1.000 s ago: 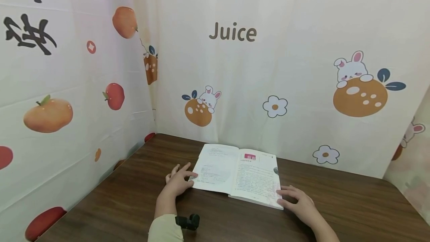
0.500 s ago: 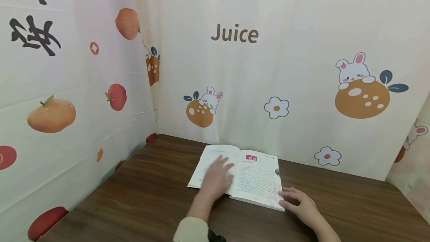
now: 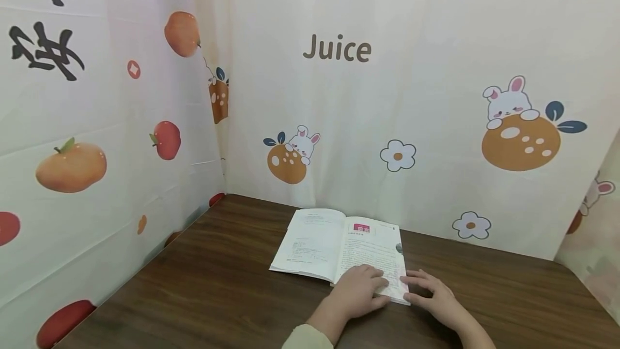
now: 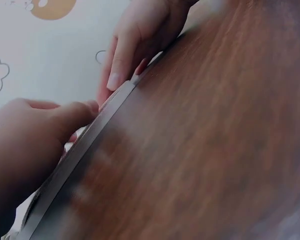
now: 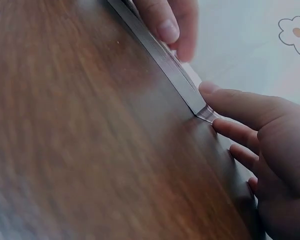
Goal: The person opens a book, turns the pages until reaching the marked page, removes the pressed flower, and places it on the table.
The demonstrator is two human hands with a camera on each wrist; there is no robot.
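An open book (image 3: 315, 241) lies on the brown table, its printed pages facing up. My left hand (image 3: 356, 290) is over the lower part of the right-hand page, fingers extended toward the right edge. In the left wrist view its thumb lies by the book's near edge (image 4: 80, 150). At the lower right corner, my right hand (image 3: 433, 298) touches the book's side with thumb and fingertips. The right wrist view shows that thumb (image 5: 212, 92) at the corner and the other fingers lower beside it, near the tabletop. Whether any fingertip reaches beneath the cover is hard to tell.
The dark wood table (image 3: 194, 284) extends around the book. Behind it hangs a pale curtain (image 3: 349, 106) printed with rabbits, oranges, flowers and the word Juice. Another printed curtain (image 3: 121, 176) borders the left side.
My left hand has left the book's left edge and moved right across the left page to the lower right page. The right hand stays at the right edge; the book remains open.
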